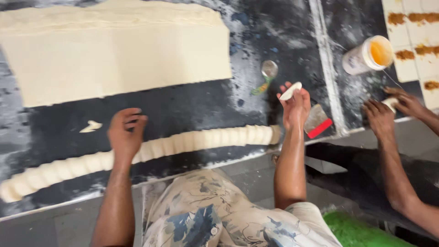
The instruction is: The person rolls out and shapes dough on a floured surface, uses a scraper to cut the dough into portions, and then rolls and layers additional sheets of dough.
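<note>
Dough roll [183, 144] behind left hand [125, 135]

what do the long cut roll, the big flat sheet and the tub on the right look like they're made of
Long cut roll: soft pale dough, matte, scored into slices. Big flat sheet: same cream dough, layered at its top edge. Tub: probably white plastic, smooth, holding something orange.

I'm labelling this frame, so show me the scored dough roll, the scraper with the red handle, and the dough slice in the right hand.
scored dough roll [192, 142], head view, top of a middle segment.
scraper [318, 127], head view, its red handle.
dough slice [291, 91], head view, the slice's flat face above the right hand [296, 110].
</note>
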